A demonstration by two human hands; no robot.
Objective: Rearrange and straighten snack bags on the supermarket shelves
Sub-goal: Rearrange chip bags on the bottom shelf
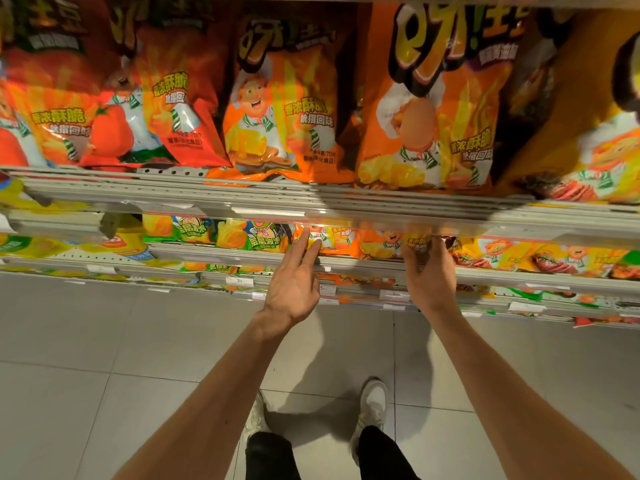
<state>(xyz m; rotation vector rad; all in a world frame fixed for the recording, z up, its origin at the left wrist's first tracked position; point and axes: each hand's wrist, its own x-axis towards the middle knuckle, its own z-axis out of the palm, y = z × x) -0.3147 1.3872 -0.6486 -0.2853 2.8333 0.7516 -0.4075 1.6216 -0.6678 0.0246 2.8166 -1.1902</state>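
Orange snack bag [417,242] pinched by right hand [429,271], left hand [294,282] open.

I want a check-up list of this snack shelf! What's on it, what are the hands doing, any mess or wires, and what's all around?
Surface: upper shelf and lower shelf, both grey metal with price-tag rails.
Job's things: red tomato bags and orange bags stand leaning on the upper shelf; orange bags and green-and-yellow bags sit on the lower shelf.
Clutter: a yellow bag lies flat at the left.
Hands: left hand reaches with straight fingers to the lower orange bags; right hand grips a small orange bag.
Cables: nothing seen.
Surroundings: grey tiled floor, the person's white shoes.
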